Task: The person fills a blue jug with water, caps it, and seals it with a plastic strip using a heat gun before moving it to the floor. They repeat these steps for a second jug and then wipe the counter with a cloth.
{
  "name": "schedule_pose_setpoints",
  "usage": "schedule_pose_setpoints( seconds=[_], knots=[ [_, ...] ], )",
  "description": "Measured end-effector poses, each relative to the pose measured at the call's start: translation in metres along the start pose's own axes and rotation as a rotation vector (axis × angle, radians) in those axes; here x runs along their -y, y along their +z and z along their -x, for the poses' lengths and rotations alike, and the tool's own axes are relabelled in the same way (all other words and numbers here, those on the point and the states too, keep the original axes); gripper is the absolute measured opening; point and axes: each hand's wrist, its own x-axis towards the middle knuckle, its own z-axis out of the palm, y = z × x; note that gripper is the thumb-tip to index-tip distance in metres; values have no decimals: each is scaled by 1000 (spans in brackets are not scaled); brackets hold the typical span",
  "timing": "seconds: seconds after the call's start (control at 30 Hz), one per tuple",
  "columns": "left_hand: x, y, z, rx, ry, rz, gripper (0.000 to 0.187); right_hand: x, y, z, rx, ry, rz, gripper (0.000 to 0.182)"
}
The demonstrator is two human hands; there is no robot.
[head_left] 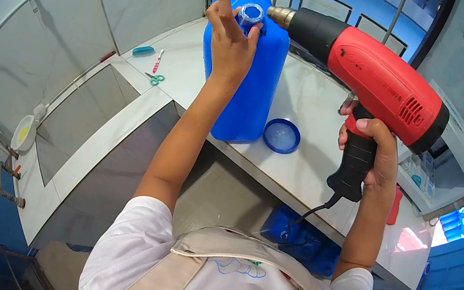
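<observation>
My left hand (231, 48) has its thumb and a finger closed around the small spout (252, 13) on a tall blue water container (247, 92). Clear, crinkled plastic film surrounds that spout, and another of my fingers sticks up. My right hand (383, 150) grips the black handle of a red and black heat gun (374, 77). Its metal nozzle points left, close to the spout. Upright on the tiled counter, the container has a wide round mouth at its top. A round blue lid (282, 136) lies beside its base.
Scissors (155, 78), a small red-and-white stick (158, 62) and a blue brush (143, 51) lie on the counter at left. A sink basin (84, 119) is farther left. The gun's cord (315, 210) hangs over the counter edge. At right stands a white cabinet (445, 151).
</observation>
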Motion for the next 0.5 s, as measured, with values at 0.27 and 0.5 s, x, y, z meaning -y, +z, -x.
schedule_pose_setpoints(
  seconds=[0.27,0.5],
  knots=[
    [0,-2,4,82,61,85,87,-34,-21,-9,54,48,-186,33],
    [-1,-6,3,136,31,157,88,-55,-17,-8,128,82,-268,29]
  ],
)
